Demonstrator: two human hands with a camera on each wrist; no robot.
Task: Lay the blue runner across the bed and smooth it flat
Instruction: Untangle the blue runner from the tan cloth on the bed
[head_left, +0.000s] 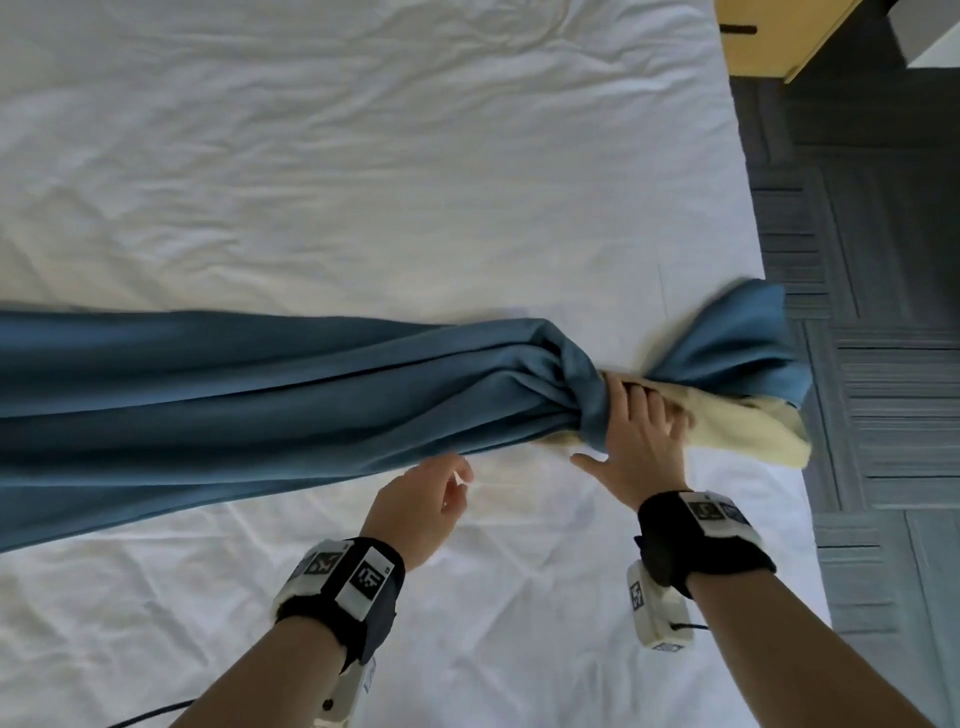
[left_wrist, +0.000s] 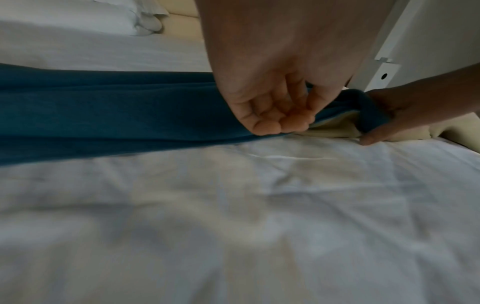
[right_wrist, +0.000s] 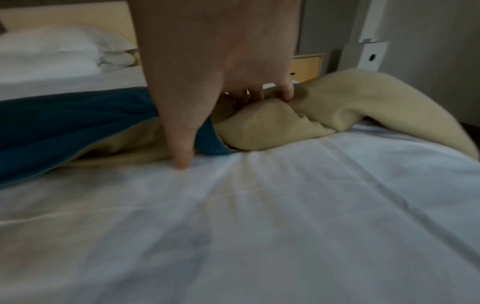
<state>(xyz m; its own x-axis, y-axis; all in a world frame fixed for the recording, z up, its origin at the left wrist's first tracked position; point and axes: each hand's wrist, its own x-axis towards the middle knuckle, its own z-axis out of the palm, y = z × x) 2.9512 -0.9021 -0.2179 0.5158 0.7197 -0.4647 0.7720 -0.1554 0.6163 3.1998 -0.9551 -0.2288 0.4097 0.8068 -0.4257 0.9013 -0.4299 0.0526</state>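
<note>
The blue runner (head_left: 260, 405) lies bunched in long folds across the white bed (head_left: 363, 156), running from the left edge to the right side. Near its right end it is twisted, and the cream underside (head_left: 753, 426) shows and hangs past the bed edge. My right hand (head_left: 641, 421) grips that twisted bunch. Its fingers dig into the cream cloth (right_wrist: 337, 107) and the thumb (right_wrist: 182, 156) is spread down onto the sheet. My left hand (head_left: 431, 493) hovers at the runner's near edge (left_wrist: 103, 115) with fingers (left_wrist: 272, 123) loosely curled and nothing in them.
Grey striped carpet (head_left: 883, 312) lies beyond the bed's right edge. A wooden nightstand (head_left: 763, 36) stands at the far right corner. White pillows (right_wrist: 52, 47) sit at the head of the bed. Wrinkled white sheet (head_left: 467, 623) stretches in front of the runner.
</note>
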